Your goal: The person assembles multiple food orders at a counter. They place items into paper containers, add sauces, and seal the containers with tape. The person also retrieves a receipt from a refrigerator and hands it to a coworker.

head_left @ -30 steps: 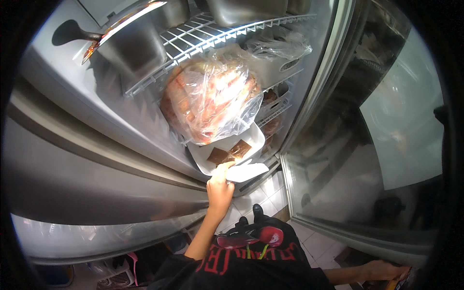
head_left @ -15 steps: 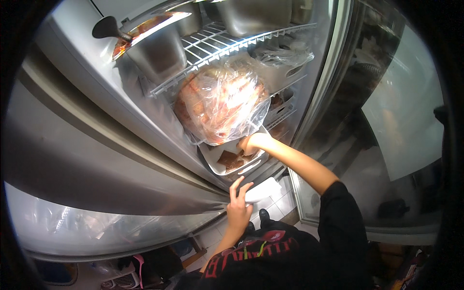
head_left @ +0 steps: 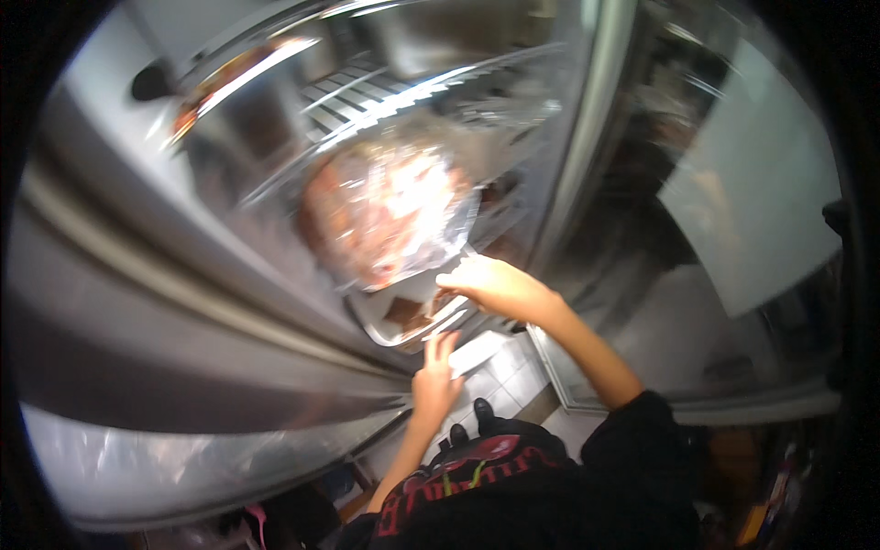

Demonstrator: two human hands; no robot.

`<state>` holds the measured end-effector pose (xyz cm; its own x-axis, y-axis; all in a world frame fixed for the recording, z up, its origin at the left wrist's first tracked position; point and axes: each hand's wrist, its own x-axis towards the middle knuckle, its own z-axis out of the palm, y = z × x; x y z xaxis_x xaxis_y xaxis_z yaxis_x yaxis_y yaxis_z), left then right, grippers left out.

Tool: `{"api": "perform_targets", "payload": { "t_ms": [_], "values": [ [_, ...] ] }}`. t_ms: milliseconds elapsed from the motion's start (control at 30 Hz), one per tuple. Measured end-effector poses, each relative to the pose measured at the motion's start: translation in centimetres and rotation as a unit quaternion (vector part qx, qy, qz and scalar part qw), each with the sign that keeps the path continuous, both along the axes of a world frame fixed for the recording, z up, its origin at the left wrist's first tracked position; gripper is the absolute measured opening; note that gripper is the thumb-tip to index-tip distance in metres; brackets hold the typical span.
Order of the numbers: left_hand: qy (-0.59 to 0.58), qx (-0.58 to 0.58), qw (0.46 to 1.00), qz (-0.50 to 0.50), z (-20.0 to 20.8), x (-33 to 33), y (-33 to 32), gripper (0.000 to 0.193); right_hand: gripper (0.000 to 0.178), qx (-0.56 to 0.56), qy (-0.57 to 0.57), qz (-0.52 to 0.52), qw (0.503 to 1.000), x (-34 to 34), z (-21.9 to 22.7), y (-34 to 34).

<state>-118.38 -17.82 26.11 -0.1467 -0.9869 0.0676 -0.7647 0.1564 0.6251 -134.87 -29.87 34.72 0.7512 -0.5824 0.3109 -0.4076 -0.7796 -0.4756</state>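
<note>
A white plastic bin (head_left: 367, 323) sits low in an upright fridge, with dark brown flat pieces (head_left: 406, 312) inside. My right hand (head_left: 500, 286) reaches over its right side, fingers pinched at a brown piece (head_left: 441, 299); blur hides its exact kind. Just outside the bin's front edge is my left hand (head_left: 435, 383), fingers stretched up toward the rim and holding nothing I can see. A big clear plastic bag of reddish, meat-like food (head_left: 390, 211) bulges over the back of the bin.
Above runs a white wire shelf (head_left: 367, 115) with metal pans (head_left: 440, 37); a dark handle (head_left: 152, 82) sticks out at left. The glass door (head_left: 632, 321) stands open on the right, a steel door (head_left: 183, 321) is on the left. A white flat thing (head_left: 478, 352) lies below the bin.
My view has shifted, and the picture is blurred. My right hand has drawn back toward the bin's front right, with a brown piece at its fingers. My left hand has come closer to the rim.
</note>
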Motion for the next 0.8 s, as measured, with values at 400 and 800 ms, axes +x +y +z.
{"api": "perform_targets", "payload": {
  "t_ms": [400, 800],
  "values": [
    [0.008, -0.095, 0.995, -0.001, -0.2, -0.2, -3.9, 0.062, 0.055, -0.263, -0.640, -0.593, 0.412, -40.5, 3.7, 30.7],
    [-0.031, 0.055, 0.884, -0.463, -7.1, -9.4, 5.9, 0.044, 0.046, -0.120, -0.700, -0.494, 0.501, -33.7, 4.1, 29.0]
  ]
}}
